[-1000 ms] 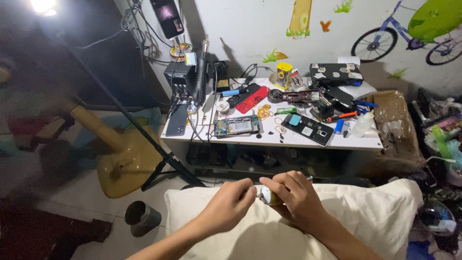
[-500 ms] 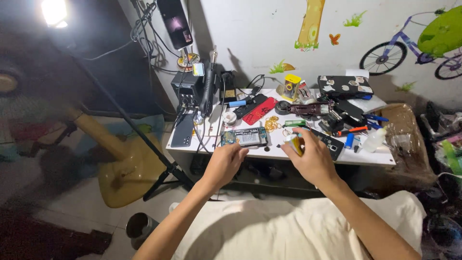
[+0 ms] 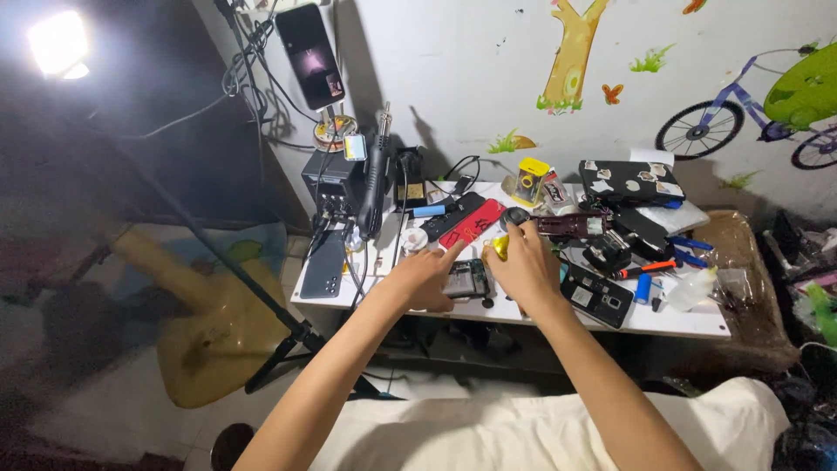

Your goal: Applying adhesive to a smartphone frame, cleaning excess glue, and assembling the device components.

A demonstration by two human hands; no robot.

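White wall with tree and bicycle stickers at the far side, and in front of it a low white surface (image 3: 680, 324) crowded with phone parts and tools. Both forearms reach straight out from the near edge, over a pale cushion (image 3: 523, 432) on the lap. Left hand (image 3: 425, 279) lies palm down on an opened phone (image 3: 469, 279) at the near middle of the surface, index finger stretched far toward a red phone cover (image 3: 472, 224), the other fingers spread and relaxed, gripping nothing. Right hand (image 3: 526, 263) sits just beside it, to the right, fingers curled and pinching a small yellow object (image 3: 500, 248) at its left edge. Farther right, a dark phone (image 3: 596, 296) lies face down with an orange-handled tool (image 3: 646, 268) beyond it. At far left stands a black soldering station (image 3: 332, 180), a bright lamp (image 3: 57, 44) glaring above.
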